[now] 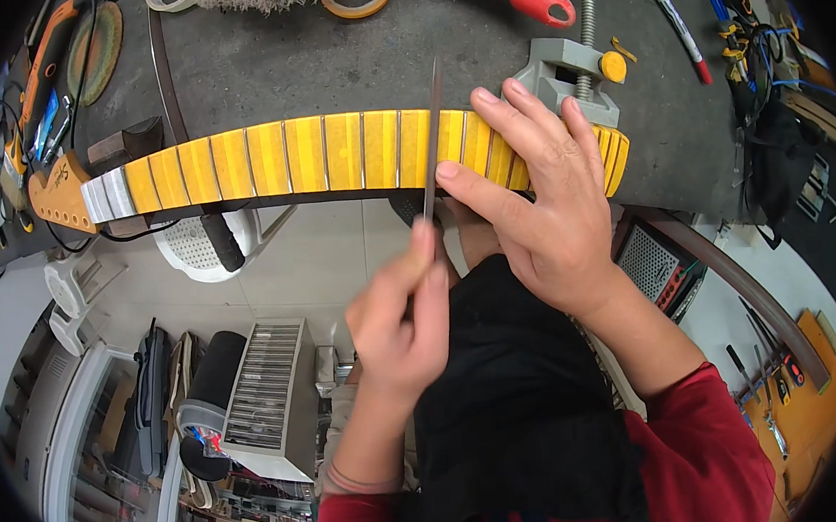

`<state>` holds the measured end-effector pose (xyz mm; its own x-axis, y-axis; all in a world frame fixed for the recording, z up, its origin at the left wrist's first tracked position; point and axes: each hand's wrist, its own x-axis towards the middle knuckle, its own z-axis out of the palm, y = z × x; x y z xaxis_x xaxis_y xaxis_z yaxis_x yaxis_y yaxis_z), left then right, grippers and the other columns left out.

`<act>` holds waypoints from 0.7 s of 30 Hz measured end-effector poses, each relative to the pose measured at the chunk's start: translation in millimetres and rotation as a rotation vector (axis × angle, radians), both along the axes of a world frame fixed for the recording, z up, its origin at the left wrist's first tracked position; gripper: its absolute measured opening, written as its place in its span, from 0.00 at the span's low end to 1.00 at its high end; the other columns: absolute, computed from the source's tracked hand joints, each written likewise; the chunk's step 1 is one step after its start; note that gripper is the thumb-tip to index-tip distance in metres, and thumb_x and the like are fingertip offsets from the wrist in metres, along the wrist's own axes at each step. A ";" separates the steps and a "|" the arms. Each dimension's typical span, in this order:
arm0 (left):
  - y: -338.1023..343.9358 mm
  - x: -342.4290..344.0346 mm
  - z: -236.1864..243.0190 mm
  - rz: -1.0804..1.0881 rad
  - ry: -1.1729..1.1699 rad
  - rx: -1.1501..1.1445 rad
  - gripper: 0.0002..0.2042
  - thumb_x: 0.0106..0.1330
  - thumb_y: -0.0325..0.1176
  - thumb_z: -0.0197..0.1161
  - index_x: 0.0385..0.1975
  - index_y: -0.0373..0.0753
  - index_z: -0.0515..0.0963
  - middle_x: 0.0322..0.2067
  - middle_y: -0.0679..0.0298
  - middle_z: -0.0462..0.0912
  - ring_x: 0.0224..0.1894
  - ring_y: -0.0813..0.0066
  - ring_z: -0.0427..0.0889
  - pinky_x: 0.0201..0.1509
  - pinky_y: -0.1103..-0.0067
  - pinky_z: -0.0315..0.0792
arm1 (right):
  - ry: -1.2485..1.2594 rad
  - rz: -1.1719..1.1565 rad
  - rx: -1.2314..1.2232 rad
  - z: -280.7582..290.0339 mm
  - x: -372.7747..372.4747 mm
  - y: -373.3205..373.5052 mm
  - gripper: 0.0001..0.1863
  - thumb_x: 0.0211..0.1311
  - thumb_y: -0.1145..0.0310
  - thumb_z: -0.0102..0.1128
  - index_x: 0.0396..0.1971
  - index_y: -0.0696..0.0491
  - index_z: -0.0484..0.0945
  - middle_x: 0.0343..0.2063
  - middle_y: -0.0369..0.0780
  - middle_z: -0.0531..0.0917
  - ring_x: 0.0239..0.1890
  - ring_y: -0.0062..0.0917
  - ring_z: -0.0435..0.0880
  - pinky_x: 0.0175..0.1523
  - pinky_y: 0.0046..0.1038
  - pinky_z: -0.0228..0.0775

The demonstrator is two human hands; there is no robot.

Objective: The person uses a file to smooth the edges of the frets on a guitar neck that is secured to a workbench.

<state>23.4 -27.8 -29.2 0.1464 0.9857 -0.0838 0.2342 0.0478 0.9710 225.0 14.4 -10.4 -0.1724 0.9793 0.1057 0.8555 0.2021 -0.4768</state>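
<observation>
A guitar neck (pixel 323 156) lies across the workbench edge, its fretboard covered in yellow tape strips between metal frets, with pale tape by the wooden headstock (pixel 57 199) at left. My left hand (pixel 399 330) is closed on a thin metal file (pixel 434 110), held upright across the fretboard. My right hand (pixel 540 204) rests with fingers apart on the fretboard's right part, thumb touching beside the file. A grey clamp (pixel 550 63) with a threaded screw stands at that end, partly hidden by my fingers. A dark support (pixel 123 136) sits behind the neck at left.
The dark workbench (pixel 279 72) holds tape rolls (pixel 359 8), a red object (pixel 540 0), a marker (pixel 678 34) and tools at both sides. Below are a white perforated seat (pixel 189 248), a metal drawer unit (pixel 263 398) and, at lower right, an orange board with tools (pixel 808 428).
</observation>
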 end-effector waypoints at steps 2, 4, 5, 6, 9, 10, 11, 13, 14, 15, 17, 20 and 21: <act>-37.7 -20.4 0.4 -0.047 0.078 0.074 0.17 0.75 0.15 0.62 0.62 0.26 0.81 0.32 0.67 0.82 0.27 0.85 0.77 0.32 0.82 0.74 | -0.003 0.009 0.005 -0.1 1.2 0.0 0.26 0.62 0.74 0.69 0.59 0.34 0.90 0.72 0.45 0.78 0.76 0.46 0.75 0.80 0.58 0.56; -39.4 -26.8 4.8 -0.048 0.097 0.087 0.17 0.75 0.15 0.63 0.62 0.26 0.81 0.33 0.66 0.84 0.28 0.84 0.79 0.33 0.82 0.75 | 0.006 0.007 -0.007 1.6 -2.1 1.3 0.26 0.62 0.74 0.69 0.59 0.34 0.90 0.72 0.45 0.78 0.76 0.46 0.75 0.80 0.57 0.56; -34.6 -24.9 9.1 -0.047 0.117 0.096 0.17 0.74 0.15 0.64 0.62 0.26 0.82 0.33 0.64 0.87 0.29 0.84 0.80 0.34 0.82 0.76 | 0.015 0.007 -0.022 1.8 -3.0 0.6 0.26 0.61 0.74 0.69 0.59 0.34 0.90 0.72 0.45 0.78 0.76 0.46 0.75 0.80 0.57 0.55; -25.2 -18.3 9.5 -0.046 0.116 0.095 0.17 0.74 0.15 0.64 0.62 0.26 0.82 0.33 0.64 0.87 0.29 0.84 0.80 0.34 0.82 0.76 | 0.014 0.008 -0.024 -1.0 -2.2 -0.1 0.26 0.61 0.74 0.69 0.59 0.34 0.90 0.72 0.45 0.78 0.76 0.46 0.75 0.80 0.57 0.55; 33.1 9.7 14.3 -0.009 0.099 0.015 0.18 0.67 0.12 0.67 0.57 0.25 0.84 0.32 0.50 0.88 0.26 0.67 0.86 0.33 0.77 0.79 | -0.001 0.015 0.059 -6.4 -2.7 1.5 0.26 0.60 0.71 0.67 0.58 0.35 0.88 0.72 0.42 0.79 0.75 0.43 0.76 0.80 0.57 0.56; 37.9 11.8 11.4 -0.011 0.086 0.007 0.17 0.69 0.13 0.66 0.58 0.25 0.83 0.36 0.51 0.90 0.29 0.74 0.86 0.35 0.79 0.79 | -0.004 0.012 0.059 -6.5 -2.2 1.4 0.26 0.59 0.71 0.67 0.58 0.35 0.88 0.72 0.42 0.79 0.75 0.43 0.76 0.80 0.57 0.56; 39.4 12.6 10.1 -0.013 0.073 -0.001 0.16 0.72 0.15 0.65 0.58 0.25 0.82 0.41 0.52 0.92 0.32 0.80 0.86 0.38 0.82 0.79 | -0.006 0.010 0.059 -6.4 -1.8 1.4 0.26 0.59 0.71 0.67 0.58 0.35 0.88 0.72 0.42 0.79 0.75 0.43 0.76 0.80 0.56 0.56; 3.9 -4.2 8.1 -0.055 0.104 0.042 0.17 0.71 0.15 0.65 0.59 0.25 0.82 0.42 0.51 0.92 0.33 0.80 0.86 0.38 0.81 0.79 | -0.018 0.007 0.027 -2.3 1.9 -1.1 0.26 0.61 0.72 0.68 0.59 0.34 0.89 0.72 0.43 0.79 0.75 0.45 0.76 0.80 0.57 0.55; -15.1 -14.5 8.3 -0.094 0.144 0.091 0.17 0.71 0.14 0.65 0.60 0.25 0.82 0.42 0.50 0.92 0.34 0.80 0.87 0.38 0.81 0.79 | -0.020 0.007 0.000 -0.3 2.1 -1.2 0.26 0.62 0.74 0.69 0.59 0.33 0.90 0.72 0.45 0.78 0.76 0.46 0.75 0.80 0.57 0.55; -26.5 -22.2 9.3 -0.094 0.157 0.087 0.17 0.71 0.14 0.65 0.60 0.25 0.82 0.42 0.50 0.92 0.34 0.80 0.87 0.38 0.81 0.79 | -0.007 0.008 -0.003 -1.0 -0.7 1.0 0.26 0.62 0.74 0.69 0.59 0.33 0.90 0.72 0.45 0.78 0.76 0.46 0.75 0.80 0.57 0.55; -32.6 -23.6 14.7 -0.065 0.141 0.128 0.17 0.71 0.14 0.65 0.59 0.25 0.82 0.44 0.48 0.92 0.34 0.79 0.87 0.38 0.81 0.79 | 0.012 0.005 -0.038 3.1 -1.8 1.3 0.26 0.62 0.74 0.68 0.59 0.34 0.90 0.72 0.45 0.78 0.76 0.46 0.76 0.80 0.57 0.55; 11.5 -3.2 15.6 -0.067 0.205 0.120 0.21 0.67 0.13 0.67 0.60 0.27 0.83 0.27 0.54 0.85 0.21 0.71 0.78 0.27 0.74 0.73 | 0.005 0.016 0.048 -7.4 -1.4 0.2 0.25 0.60 0.71 0.67 0.58 0.35 0.88 0.72 0.42 0.79 0.75 0.43 0.76 0.80 0.56 0.55; 27.2 6.1 11.8 -0.070 0.195 0.122 0.21 0.67 0.13 0.67 0.60 0.27 0.83 0.27 0.54 0.85 0.21 0.71 0.78 0.27 0.74 0.73 | -0.005 0.013 0.049 -5.1 -1.2 0.7 0.25 0.60 0.71 0.67 0.58 0.35 0.88 0.72 0.42 0.79 0.75 0.43 0.76 0.80 0.56 0.55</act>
<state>29.5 -0.7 -17.4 0.2070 0.9783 0.0019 0.4162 -0.0898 0.9048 223.8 15.1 -15.6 -0.1859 0.9707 0.1525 0.8552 0.2363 -0.4614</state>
